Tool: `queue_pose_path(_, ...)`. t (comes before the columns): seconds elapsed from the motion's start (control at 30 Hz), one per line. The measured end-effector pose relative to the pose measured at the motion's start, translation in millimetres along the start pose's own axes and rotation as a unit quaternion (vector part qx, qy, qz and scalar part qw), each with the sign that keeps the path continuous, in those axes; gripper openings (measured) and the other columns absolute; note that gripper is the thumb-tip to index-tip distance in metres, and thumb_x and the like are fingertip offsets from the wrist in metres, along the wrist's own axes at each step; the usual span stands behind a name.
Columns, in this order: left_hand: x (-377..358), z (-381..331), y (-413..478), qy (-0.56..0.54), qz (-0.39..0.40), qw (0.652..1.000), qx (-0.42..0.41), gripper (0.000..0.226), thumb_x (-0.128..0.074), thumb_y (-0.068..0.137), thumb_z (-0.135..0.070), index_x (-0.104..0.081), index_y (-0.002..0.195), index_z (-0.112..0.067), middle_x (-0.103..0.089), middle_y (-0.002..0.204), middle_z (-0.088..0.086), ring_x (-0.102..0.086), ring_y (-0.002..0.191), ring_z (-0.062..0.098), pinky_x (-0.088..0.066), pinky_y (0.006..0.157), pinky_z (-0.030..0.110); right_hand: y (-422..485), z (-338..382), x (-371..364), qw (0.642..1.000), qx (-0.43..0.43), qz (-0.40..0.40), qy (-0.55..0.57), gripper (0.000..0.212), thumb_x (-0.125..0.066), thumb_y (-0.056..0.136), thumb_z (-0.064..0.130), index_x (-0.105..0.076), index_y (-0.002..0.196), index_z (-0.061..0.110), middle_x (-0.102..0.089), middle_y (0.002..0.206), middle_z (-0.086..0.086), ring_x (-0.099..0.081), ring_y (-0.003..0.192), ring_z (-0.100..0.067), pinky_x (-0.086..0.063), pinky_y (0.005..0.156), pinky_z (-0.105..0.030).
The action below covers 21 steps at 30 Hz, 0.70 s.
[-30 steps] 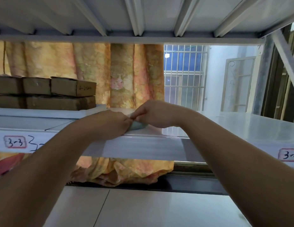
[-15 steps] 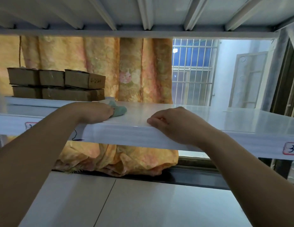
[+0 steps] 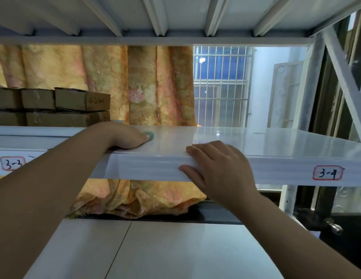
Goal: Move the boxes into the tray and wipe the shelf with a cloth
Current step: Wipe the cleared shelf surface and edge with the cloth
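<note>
On the glossy white shelf (image 3: 236, 137), the left hand (image 3: 123, 135) presses flat on a green cloth (image 3: 149, 135), mostly hidden beneath it; the right hand (image 3: 218, 168), fingers relaxed, rests on the shelf's front edge.

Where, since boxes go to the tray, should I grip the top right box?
Probably the top right box by its free right end, from the front right: its left abuts another box, and it sits on a lower box.
</note>
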State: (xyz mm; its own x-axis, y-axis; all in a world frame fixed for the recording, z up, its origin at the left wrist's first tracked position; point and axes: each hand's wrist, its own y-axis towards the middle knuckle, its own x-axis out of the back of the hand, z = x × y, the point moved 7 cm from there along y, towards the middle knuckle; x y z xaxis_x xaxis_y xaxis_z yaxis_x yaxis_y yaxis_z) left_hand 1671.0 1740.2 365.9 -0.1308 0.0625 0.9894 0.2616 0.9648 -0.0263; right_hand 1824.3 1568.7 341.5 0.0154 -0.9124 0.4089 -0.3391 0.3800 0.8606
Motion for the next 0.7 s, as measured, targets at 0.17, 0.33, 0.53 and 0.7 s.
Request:
queue_pose_path(0.17, 0, -43, 17, 0.039, 0.04, 0.998, -0.024, 0.063, -0.026, 0.096, -0.054, -0.041, 0.139, -0.011, -0.037, 0.147, 0.011, -0.044, 0.125, 0.025, -0.037, 0.1, 0.035, -17, -5, 1, 0.999, 0.01, -0.039, -0.009, 0.039, -0.055, 0.09, 0.042, -0.072, 0.106, 0.012, -0.073, 0.104, -0.001, -0.069, 0.092, -0.021, -0.052, 0.075, -0.035)
queue_pose_path(0.33, -5, -83, 28, -0.07, 0.091, 0.991, -0.063, 0.057, -0.038, 0.093, -0.055, -0.055, 0.123, -0.009, -0.057, 0.129, 0.014, -0.057, 0.116, 0.028, -0.042, 0.105, 0.04, -22, -35, 11, 0.998, -0.044, -0.035, -0.009, 0.037, -0.053, 0.09, 0.045, -0.074, 0.089, 0.014, -0.075, 0.088, 0.001, -0.07, 0.08, -0.023, -0.053, 0.067, -0.035)
queue_pose_path(0.53, -11, -148, 37, -0.076, 0.063, 0.988, -0.118, 0.058, -0.039, 0.095, -0.05, -0.044, 0.135, -0.008, -0.046, 0.138, 0.006, -0.05, 0.119, 0.022, -0.038, 0.106, 0.037, -29, -70, 21, 0.995, -0.091, -0.012, -0.044, 0.049, -0.041, 0.093, 0.051, -0.074, 0.08, 0.017, -0.074, 0.076, 0.002, -0.068, 0.07, -0.023, -0.051, 0.062, -0.032)
queue_pose_path(0.7, -15, -200, 33, 0.032, 0.08, 0.98, -0.177, 0.053, -0.028, 0.1, -0.04, -0.032, 0.144, -0.01, -0.037, 0.146, 0.009, -0.047, 0.123, 0.022, -0.043, 0.081, 0.025, -41, -93, 31, 0.991, -0.111, -0.062, -0.053, 0.058, -0.03, 0.097, 0.05, -0.073, 0.076, 0.015, -0.071, 0.071, -0.001, -0.065, 0.067, -0.025, -0.05, 0.058, -0.035)
